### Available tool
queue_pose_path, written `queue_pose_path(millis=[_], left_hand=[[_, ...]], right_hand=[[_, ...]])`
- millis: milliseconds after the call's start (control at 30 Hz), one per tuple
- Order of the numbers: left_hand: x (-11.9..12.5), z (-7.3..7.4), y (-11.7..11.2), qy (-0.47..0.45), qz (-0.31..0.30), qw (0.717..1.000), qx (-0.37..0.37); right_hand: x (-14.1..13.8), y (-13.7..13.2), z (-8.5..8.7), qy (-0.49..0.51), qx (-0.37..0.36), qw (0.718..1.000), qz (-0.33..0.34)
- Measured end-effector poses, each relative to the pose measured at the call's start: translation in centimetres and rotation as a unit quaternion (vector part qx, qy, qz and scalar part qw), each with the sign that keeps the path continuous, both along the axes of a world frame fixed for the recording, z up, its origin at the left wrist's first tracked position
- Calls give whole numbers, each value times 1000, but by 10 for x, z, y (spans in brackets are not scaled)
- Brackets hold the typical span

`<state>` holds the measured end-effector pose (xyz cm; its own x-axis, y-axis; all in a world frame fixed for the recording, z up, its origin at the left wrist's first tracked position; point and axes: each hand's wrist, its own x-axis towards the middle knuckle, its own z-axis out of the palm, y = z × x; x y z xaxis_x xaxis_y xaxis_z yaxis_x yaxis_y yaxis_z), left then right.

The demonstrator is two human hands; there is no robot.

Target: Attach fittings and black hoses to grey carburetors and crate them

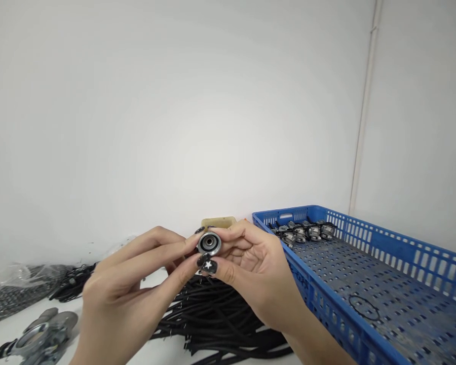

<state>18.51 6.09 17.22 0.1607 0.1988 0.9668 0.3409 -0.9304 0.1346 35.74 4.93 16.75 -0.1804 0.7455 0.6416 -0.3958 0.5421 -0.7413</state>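
Between my fingertips is a small round metal part [209,244] with a dark ring and a hole at its centre, its circular face turned toward me. My left hand [133,284] pinches it from the left with thumb and fingers. From the right, my right hand [254,268] grips the same part, its thumb below and fingers behind. The rest of the part is hidden by my fingers. Below the hands lies a heap of black rubber hoses [220,319]. A grey metal carburetor-like casting [41,337] rests at the lower left.
At right stands a blue plastic crate [327,294] with several metal assemblies [307,232] at its far end and a thin black loop [364,307] on its floor. A yellowish container [218,222] sits behind my hands. Clear plastic bags [19,289] with dark parts lie left, near the white wall.
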Motion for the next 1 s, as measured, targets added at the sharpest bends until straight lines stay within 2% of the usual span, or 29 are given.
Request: queue_pose_path(millis=[133, 367, 600, 700, 767, 833, 900, 933, 1000], left_hand=[[-1, 0, 2, 20, 5, 1000, 13], [0, 0, 1, -13, -10, 1000, -7], [-1, -1, -3, 9, 16, 1000, -25], [8, 0, -7, 14, 57, 998, -32], [15, -1, -10, 7, 83, 995, -62], [17, -8, -11, 7, 105, 987, -122], [9, -23, -9, 58, 143, 970, -189], [0, -35, -7, 104, 167, 954, -227], [-31, -62, -1, 200, 227, 897, -323]], right_hand=[[0, 1, 0, -3, -4, 1000, -8], [3, 2, 3, -44, 15, 999, -17], [6, 2, 5, -130, 115, 974, -144], [6, 7, 4, -121, 83, 984, -96], [7, 13, 5, -121, 55, 989, -66], [9, 20, 6, -117, 49, 989, -81], [14, 25, 8, -106, 54, 985, -121], [17, 26, 9, -100, 57, 983, -142], [24, 26, 13, -102, 61, 977, -175]])
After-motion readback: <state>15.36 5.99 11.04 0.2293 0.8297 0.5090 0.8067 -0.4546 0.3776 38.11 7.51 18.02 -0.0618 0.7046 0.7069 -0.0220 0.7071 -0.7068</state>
